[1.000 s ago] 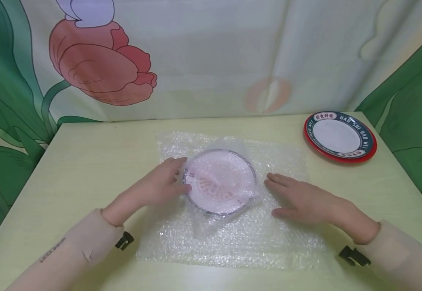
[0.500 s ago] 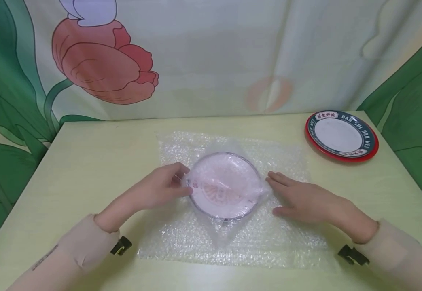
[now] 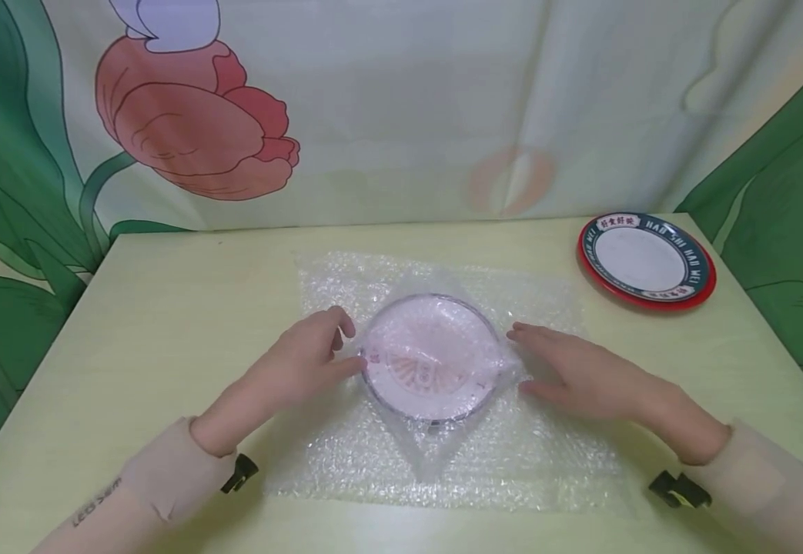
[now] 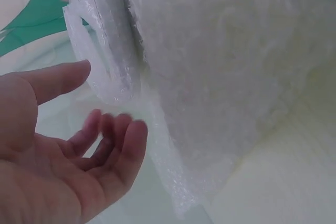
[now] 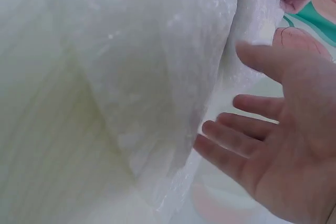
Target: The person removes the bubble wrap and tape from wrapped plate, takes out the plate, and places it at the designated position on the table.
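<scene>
A round plate [image 3: 432, 358] with a dark rim and a reddish fan-like pattern lies wrapped in bubble wrap at the middle of the table. Beneath it a larger bubble wrap sheet [image 3: 526, 473] is spread flat. My left hand [image 3: 300, 354] is at the plate's left edge, fingers loosely bent; in the left wrist view a gap shows between its fingers and the wrapped plate [image 4: 113, 35]. At the right, my right hand [image 3: 581, 373] hovers by the wrap's pointed corner, thumb and fingers spread. The right wrist view shows its palm [image 5: 299, 145] holding nothing.
Two stacked plates stand at the back right of the table [image 3: 165, 308]: a white plate with a dark green lettered rim [image 3: 640, 258] over a red plate [image 3: 695, 300]. A printed curtain [image 3: 387, 115] hangs behind the table's back edge.
The wrapped plate has shifted slightly right and towards me. My left fingers have come away from its edge, and my right thumb has moved up close to the wrap's right corner.
</scene>
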Motion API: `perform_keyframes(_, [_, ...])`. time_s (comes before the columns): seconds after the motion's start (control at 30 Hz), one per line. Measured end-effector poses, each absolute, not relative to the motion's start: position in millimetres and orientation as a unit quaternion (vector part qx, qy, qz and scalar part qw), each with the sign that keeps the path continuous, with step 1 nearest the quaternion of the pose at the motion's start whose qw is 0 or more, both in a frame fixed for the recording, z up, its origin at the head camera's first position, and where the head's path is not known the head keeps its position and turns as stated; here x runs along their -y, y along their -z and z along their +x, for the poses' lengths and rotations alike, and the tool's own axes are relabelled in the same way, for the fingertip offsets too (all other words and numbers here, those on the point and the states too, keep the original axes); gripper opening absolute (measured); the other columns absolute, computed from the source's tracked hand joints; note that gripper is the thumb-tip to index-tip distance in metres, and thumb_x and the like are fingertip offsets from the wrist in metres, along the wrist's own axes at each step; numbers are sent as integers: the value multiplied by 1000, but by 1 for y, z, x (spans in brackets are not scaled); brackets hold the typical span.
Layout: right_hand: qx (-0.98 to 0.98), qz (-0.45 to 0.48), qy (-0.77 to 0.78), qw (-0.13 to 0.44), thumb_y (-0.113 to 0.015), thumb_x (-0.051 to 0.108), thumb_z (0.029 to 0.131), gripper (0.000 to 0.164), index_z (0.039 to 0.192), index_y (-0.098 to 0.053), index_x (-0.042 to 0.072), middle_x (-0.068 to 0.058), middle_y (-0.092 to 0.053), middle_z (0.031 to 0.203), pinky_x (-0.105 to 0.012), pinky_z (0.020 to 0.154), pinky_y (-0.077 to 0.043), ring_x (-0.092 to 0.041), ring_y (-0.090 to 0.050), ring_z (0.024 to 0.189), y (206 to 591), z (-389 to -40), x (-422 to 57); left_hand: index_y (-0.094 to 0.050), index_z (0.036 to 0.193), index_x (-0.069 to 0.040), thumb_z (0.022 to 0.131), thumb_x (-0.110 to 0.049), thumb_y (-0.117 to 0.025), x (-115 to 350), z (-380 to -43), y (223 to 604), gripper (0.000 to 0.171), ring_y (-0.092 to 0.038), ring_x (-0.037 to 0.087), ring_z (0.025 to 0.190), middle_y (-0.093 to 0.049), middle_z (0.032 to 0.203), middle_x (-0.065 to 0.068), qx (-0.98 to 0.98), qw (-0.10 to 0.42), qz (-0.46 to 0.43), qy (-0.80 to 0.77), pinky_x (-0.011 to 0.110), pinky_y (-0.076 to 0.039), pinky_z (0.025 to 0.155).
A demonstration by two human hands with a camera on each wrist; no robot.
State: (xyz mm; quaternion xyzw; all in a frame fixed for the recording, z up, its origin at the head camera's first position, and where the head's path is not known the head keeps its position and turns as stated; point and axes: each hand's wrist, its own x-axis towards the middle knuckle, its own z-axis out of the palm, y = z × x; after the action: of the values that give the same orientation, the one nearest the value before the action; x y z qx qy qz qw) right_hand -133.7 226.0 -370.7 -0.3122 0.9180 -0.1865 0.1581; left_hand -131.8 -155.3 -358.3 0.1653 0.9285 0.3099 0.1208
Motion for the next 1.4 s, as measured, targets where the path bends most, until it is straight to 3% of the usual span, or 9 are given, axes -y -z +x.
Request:
perform_keyframes(0.13, [-923,-313,199,105,-70,24,99,52,144,-54,5,-13,-53,147,-54,113,-38,-34,-47,138,369,-132,-219,-62,95,-7,91,-17,-79,151,-123,355,19,-56,22,84,-59,90,4,-936,88,201,-275,38,-52,75])
perform_keyframes(0.23, [-921,-319,210,77,-74,20,96,39,132,-64,9,-7,-62,132,-49,107,-46,-28,-57,126,364,-129,-210,-67,92,-10,92,-16,-78,146,-113,353,13,-59,22,90,-60,92,1,-924,80,261,-268,38,-53,83])
perform_keyframes(0.5, [-912,-351,214,11,-80,13,90,27,116,-71,9,-3,-63,115,-42,94,-55,-22,-61,108,361,-121,-192,-70,117,-4,97,-16,-72,132,-89,348,23,-55,20,107,-61,112,3,-891,100,360,-259,37,-52,92])
perform_keyframes(0.63, [-912,-354,206,-2,-84,13,86,29,113,-71,8,-3,-63,112,-41,92,-55,-22,-61,107,364,-119,-188,-67,127,-3,98,-14,-68,128,-87,350,30,-56,24,120,-61,124,8,-885,107,389,-234,45,-40,113])
perform_keyframes(0.73, [-915,-358,189,-3,-86,16,85,31,111,-72,8,-4,-63,111,-40,91,-56,-23,-61,107,365,-118,-185,-65,132,-3,99,-15,-66,126,-86,353,35,-54,28,127,-60,131,12,-880,119,403,-223,49,-28,120])
perform_keyframes(1.03, [-917,-365,161,3,-85,18,85,29,109,-73,8,-4,-65,111,-40,91,-56,-22,-60,107,366,-118,-182,-60,140,-6,100,-24,-66,120,-82,359,44,-50,25,131,-56,138,11,-885,143,399,-194,41,-41,112])
perform_keyframes(1.2, [-917,-364,160,12,-85,17,85,28,109,-74,7,-5,-66,112,-40,92,-55,-23,-59,107,366,-119,-180,-57,146,-14,101,-32,-66,116,-80,361,50,-46,30,136,-54,142,16,-887,135,417,-148,46,-37,115])
perform_keyframes(1.4, [-918,-364,158,21,-85,16,85,27,108,-74,7,-5,-67,111,-40,92,-56,-23,-59,106,366,-121,-178,-53,150,-22,101,-45,-63,112,-76,360,55,-44,33,135,-51,141,18,-887,127,432,-104,50,-41,111])
